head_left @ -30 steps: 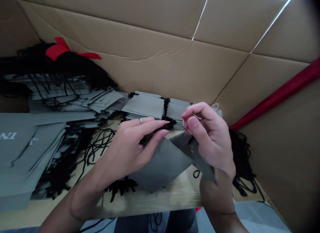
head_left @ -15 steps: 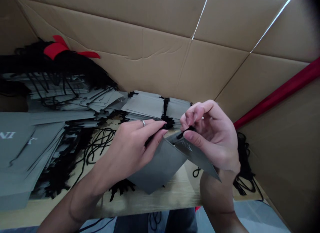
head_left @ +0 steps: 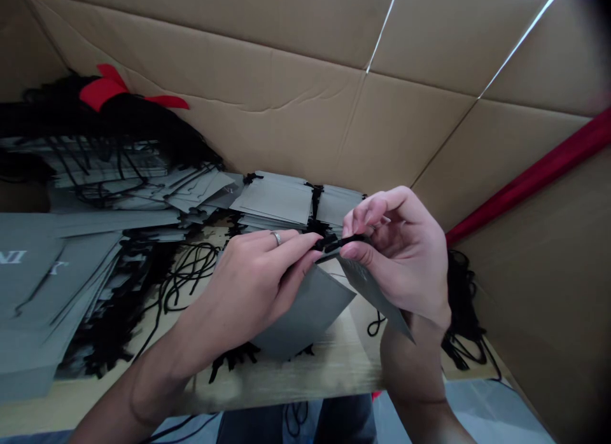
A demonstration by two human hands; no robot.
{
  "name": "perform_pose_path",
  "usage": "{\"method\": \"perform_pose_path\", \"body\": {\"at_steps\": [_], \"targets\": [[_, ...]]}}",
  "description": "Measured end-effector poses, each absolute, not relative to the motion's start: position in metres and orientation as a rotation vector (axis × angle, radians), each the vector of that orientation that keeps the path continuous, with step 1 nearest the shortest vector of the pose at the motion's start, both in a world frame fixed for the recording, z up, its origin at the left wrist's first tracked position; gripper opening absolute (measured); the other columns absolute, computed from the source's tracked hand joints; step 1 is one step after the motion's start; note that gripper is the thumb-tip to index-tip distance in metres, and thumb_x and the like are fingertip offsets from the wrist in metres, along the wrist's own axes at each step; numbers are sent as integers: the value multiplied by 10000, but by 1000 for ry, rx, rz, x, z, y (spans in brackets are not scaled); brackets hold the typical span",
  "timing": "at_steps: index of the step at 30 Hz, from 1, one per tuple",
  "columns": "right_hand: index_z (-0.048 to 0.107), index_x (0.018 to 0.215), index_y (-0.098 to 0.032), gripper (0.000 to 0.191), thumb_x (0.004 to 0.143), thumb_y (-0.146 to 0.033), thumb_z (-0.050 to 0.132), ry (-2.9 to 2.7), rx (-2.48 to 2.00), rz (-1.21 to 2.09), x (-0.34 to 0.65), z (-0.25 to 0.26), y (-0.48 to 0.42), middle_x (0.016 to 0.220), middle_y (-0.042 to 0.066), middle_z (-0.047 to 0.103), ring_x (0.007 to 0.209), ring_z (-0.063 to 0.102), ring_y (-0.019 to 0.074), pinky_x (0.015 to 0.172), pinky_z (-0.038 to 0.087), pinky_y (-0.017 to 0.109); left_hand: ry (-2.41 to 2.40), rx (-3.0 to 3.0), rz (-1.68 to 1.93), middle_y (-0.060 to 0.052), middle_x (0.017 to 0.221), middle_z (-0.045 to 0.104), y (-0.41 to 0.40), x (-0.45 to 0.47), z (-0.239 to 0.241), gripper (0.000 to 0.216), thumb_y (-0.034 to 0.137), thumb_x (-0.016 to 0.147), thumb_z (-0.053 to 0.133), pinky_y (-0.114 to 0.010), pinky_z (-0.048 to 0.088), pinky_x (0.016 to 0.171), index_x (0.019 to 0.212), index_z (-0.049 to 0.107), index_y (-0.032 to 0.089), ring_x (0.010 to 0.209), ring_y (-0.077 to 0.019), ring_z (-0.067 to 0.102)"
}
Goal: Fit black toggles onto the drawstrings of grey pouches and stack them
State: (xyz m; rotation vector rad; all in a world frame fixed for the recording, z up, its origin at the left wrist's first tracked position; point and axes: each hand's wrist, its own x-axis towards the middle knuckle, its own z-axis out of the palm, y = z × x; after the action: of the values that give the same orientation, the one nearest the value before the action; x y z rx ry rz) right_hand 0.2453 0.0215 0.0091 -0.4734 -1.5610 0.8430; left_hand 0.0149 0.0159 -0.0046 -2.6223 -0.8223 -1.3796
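My left hand (head_left: 255, 269), with a ring on one finger, pinches black cord (head_left: 329, 244) between thumb and fingertips. My right hand (head_left: 405, 259) has its thumb and fingers closed on the same black cord a little to the right. Below the hands hangs a thin, flat grey piece (head_left: 305, 313) with a pointed lower corner. A second grey panel (head_left: 379, 294), partly behind my right thumb, carries faint white lettering. How the cord joins the panels is hidden by my fingers.
Grey pieces with white letters (head_left: 33, 291) lie at left, with black cord ends along their edge. Neat grey stacks (head_left: 277, 199) stand behind my hands. A red-tied black cord bundle (head_left: 133, 123) sits back left, loose cord (head_left: 191, 266) on the wooden table (head_left: 286, 390). Cardboard walls (head_left: 267, 81) enclose the table.
My right fingertips have come level with the left ones, bringing the black cord into a nearly straight line between them. The right grey panel has tilted, so its lettering shows less.
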Motion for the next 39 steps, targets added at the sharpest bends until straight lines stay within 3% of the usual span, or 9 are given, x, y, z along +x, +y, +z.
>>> {"method": "perform_pose_path", "body": {"at_steps": [14, 21, 39], "targets": [[709, 1029, -259, 376, 857, -241, 1043, -1581, -555, 715, 242, 12, 17, 944, -14, 649, 867, 683, 174, 768, 620, 331, -844, -2548, -1358, 1, 915, 778, 16, 17, -5, 140, 192, 1130, 670, -309, 521, 708, 1222, 765, 144, 742, -150, 687], [736, 1040, -238, 371, 844, -106, 1023, -1579, -573, 685, 244, 12, 17, 975, -10, 649, 903, 687, 167, 801, 608, 317, -861, -2532, -1354, -5, 921, 787, 13, 16, -5, 159, 198, 1131, 672, -308, 517, 714, 1242, 770, 139, 748, -153, 691], [744, 1028, -230, 363, 840, -61, 1004, -1574, -593, 661, 241, 12, 15, 966, -13, 652, 899, 681, 170, 814, 614, 325, -878, -2450, -1265, -18, 895, 787, 13, 19, -5, 163, 206, 1141, 648, -354, 521, 681, 1206, 774, 124, 729, -183, 699]]}}
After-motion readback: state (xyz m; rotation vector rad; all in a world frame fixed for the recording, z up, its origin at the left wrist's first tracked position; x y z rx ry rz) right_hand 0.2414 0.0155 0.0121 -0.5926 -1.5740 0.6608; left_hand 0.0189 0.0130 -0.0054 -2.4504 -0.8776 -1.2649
